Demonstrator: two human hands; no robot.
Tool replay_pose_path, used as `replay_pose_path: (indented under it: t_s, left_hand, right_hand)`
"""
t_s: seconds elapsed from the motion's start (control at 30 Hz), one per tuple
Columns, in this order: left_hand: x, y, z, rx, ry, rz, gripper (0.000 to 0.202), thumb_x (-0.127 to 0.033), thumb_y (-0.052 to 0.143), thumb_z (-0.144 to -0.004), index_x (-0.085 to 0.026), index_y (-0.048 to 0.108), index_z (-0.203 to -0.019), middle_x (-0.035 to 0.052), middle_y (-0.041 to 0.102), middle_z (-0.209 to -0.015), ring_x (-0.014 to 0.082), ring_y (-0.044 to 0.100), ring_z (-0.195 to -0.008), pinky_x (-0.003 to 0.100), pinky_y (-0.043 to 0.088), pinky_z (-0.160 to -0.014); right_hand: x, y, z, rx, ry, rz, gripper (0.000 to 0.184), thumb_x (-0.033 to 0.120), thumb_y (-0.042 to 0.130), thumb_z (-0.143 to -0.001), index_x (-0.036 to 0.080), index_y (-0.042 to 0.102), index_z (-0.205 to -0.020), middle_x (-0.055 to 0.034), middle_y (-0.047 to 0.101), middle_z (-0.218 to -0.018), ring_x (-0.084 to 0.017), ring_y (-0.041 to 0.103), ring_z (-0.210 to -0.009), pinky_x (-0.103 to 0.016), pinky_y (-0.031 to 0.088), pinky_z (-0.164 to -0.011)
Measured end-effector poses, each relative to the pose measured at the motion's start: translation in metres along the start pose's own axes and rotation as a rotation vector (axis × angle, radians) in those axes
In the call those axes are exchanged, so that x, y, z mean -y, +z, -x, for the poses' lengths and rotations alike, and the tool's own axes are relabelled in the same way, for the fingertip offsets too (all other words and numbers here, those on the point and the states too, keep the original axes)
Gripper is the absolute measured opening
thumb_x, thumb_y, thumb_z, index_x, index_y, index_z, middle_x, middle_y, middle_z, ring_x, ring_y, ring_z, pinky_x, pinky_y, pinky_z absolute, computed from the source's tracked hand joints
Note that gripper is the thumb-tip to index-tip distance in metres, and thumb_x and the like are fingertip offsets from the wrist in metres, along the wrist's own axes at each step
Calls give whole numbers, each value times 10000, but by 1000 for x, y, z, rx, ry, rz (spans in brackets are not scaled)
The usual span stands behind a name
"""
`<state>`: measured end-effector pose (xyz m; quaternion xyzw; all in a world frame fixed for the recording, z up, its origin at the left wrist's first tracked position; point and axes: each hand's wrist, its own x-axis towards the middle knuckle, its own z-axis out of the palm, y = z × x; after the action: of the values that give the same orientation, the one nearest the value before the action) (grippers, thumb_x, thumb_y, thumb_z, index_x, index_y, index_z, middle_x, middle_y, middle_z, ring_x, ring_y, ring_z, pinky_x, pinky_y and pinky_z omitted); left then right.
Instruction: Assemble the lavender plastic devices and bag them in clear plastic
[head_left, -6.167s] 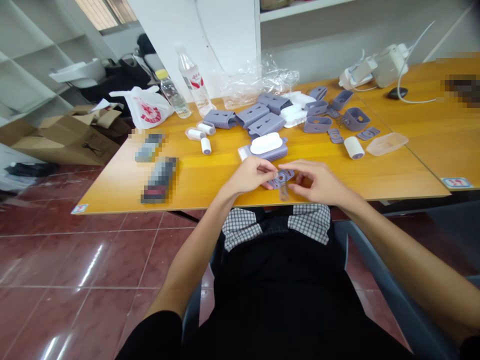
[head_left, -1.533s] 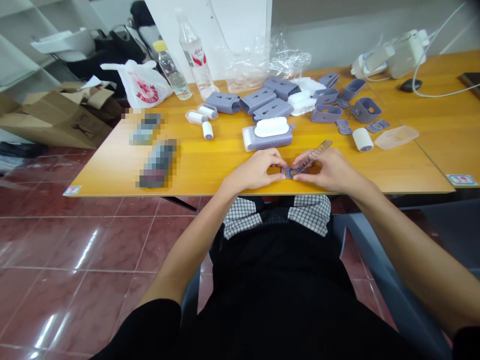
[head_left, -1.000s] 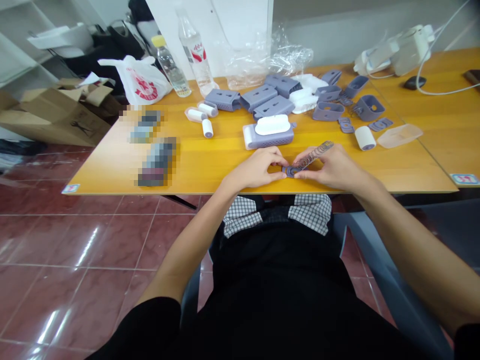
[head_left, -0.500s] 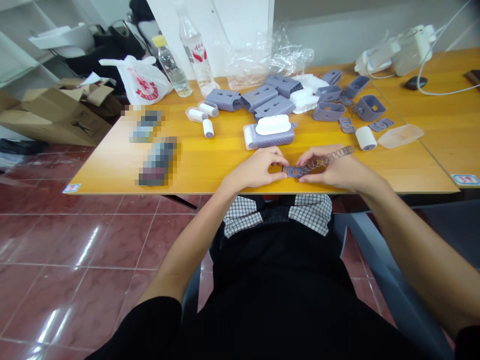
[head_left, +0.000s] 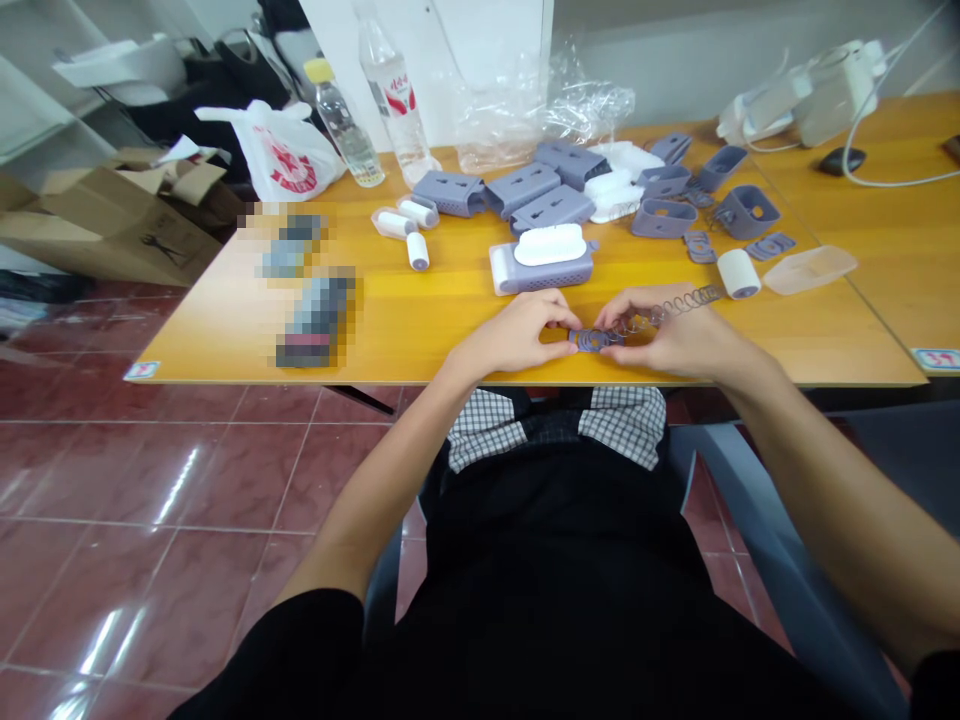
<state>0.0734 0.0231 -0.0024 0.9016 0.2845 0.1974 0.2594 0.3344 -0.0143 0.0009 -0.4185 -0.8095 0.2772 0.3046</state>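
Note:
Close to the table's front edge, my left hand pinches one end of a small flat purple plastic plate with ring shapes on it. My right hand is closed at the plate's other end, thumb and fingers near the base of a metal coil spring. The spring slants up and right across the back of my right hand. Whether its lower end is hooked into the plate is too small to tell. Just beyond the hands lies a purple case with a white oval piece on top.
Purple perforated sleeves and open purple cups lie farther back. A white roller and a translucent tray sit to the right. Small white rollers, bottles and a plastic bag stand left.
The view has shifted slightly. Both hands keep hold at the plate, and the spring's free end points a little farther right.

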Motion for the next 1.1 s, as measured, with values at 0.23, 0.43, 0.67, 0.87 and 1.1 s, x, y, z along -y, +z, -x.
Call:
replay_pose_path:
  t_s: [0.23,0.43,0.67,0.87,1.1]
  left_hand:
    - [0,0,0,2,7,-2,237,-290,698,-977,-198,807,-1167,86,699,-1141,240,678,-1069,395,522,-995]
    - [1,0,-1,-2,10,-5,229,-287,706,-978,-206,811,-1164,85,704,-1149,235,681,-1052,395,526,-991]
    - [2,1,-1,-1,11,-4,233,-297,711,-977,-215,817,-1167,83,703,-1143,239,682,-1044,403,529,-992]
    - [3,2,-1,-1,17,-14,227,-293,710,-979,-209,820,-1159,87,704,-1140,239,684,-1047,398,530,-988]
    - [4,2,-1,-12,33,-12,210,-271,711,-975,-200,819,-1140,87,706,-1127,242,687,-1049,407,529,-1007]
  right_hand:
    - [-1,0,0,-12,4,-10,180,392,855,-827,302,712,-890,-39,835,-1015,-301,780,-929,-488,602,-850]
    - [1,-2,0,3,8,9,195,406,858,-821,298,709,-887,-29,815,-968,-284,761,-876,-464,595,-808]
    - [5,-2,-1,0,25,8,208,435,852,-815,294,727,-904,-44,824,-972,-301,767,-894,-472,606,-789]
    - [3,-4,-2,18,-3,73,198,414,849,-821,296,705,-885,-27,807,-926,-279,741,-836,-450,567,-769]
    - [3,-1,-15,71,-6,138,183,379,834,-814,293,690,-887,-11,804,-940,-260,721,-831,-419,530,-761]
